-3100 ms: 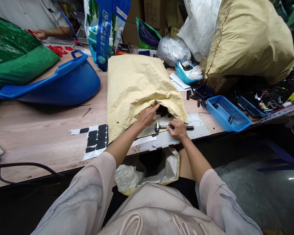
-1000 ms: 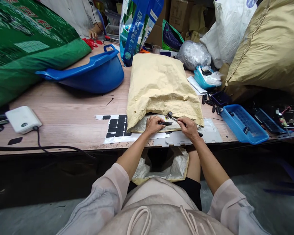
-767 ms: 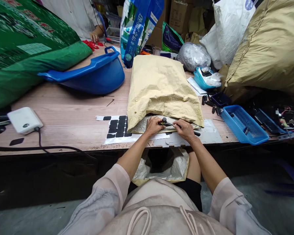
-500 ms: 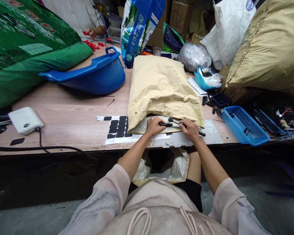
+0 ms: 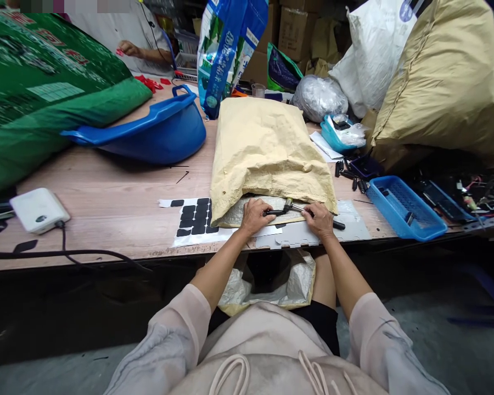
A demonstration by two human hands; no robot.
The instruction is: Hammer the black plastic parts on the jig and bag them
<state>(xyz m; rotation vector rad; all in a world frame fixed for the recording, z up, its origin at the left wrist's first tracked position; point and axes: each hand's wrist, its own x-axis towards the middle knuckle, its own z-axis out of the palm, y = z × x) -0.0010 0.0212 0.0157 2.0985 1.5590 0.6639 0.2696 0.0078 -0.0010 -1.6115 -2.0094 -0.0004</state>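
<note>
At the mouth of a tan woven sack [image 5: 267, 148] lying on the wooden table [image 5: 107, 203], my left hand [image 5: 253, 215] pinches a small black part [image 5: 275, 212] against a grey plate. My right hand [image 5: 320, 218] is closed round the handle of a small hammer [image 5: 302, 209]. Its head rests down by the black part, right beside my left fingertips. A sheet of black adhesive pads [image 5: 195, 218] lies just left of my left hand.
A blue basin [image 5: 148, 131] and a green sack [image 5: 45, 109] lie at the left, a white box with a cable [image 5: 37, 209] near the front edge. A blue tray [image 5: 403, 207] and loose black parts sit at the right. Another person's hand [image 5: 125, 48] works at the far end.
The hammer head rose and came down on the black part more than once. Earlier my left hand was reaching into the sack mouth; now it pins the part.
</note>
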